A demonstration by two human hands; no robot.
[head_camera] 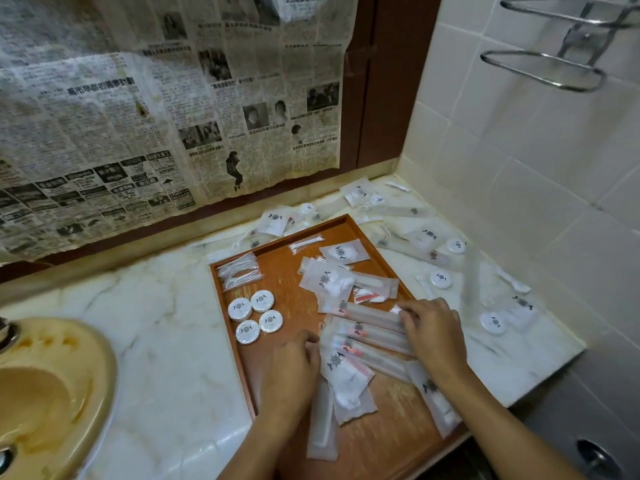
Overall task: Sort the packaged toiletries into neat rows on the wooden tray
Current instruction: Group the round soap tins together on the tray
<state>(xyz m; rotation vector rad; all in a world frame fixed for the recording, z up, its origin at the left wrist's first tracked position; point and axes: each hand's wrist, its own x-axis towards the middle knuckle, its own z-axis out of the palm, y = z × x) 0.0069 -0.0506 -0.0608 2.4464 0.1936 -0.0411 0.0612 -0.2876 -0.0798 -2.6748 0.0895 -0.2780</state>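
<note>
While both hands (363,355) pinch toothbrush packets (374,332) on wooden tray (277,265), loose sachets (440,258) crowd marble counter (156,306), sink (52,393) left

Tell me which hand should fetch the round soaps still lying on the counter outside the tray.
Right. The right hand lies at the tray's right edge, nearest the loose soaps; the left hand sits mid-tray.

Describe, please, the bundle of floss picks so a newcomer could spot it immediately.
Find the wooden tray on the marble counter beside the sink. In its far-left corner lies the bundle of floss picks, just beyond four round white soaps. Unlike the flat printed sachets nearby, it is clear, thin sleeves stacked together.
</note>
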